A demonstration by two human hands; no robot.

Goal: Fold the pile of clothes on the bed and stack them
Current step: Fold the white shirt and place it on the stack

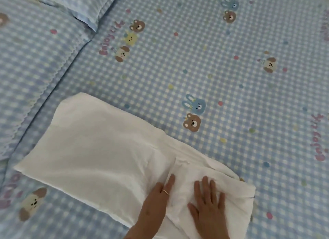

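A white garment (99,146) lies flat on the bed, folded into a long strip running from the upper left to the lower right. Both hands rest on its lower right part, where the cloth is wrinkled. My left hand (156,201), with a ring on one finger, lies on the cloth with fingers straight and some of them hidden in a fold. My right hand (206,203) presses flat on the cloth beside it, fingers spread. Neither hand grips anything.
The bed sheet (231,78) is blue-and-white check with cartoon animals and dots. A matching pillow (83,9) lies at the top left and a matching quilt (26,69) runs along the left side. No other clothes are in view.
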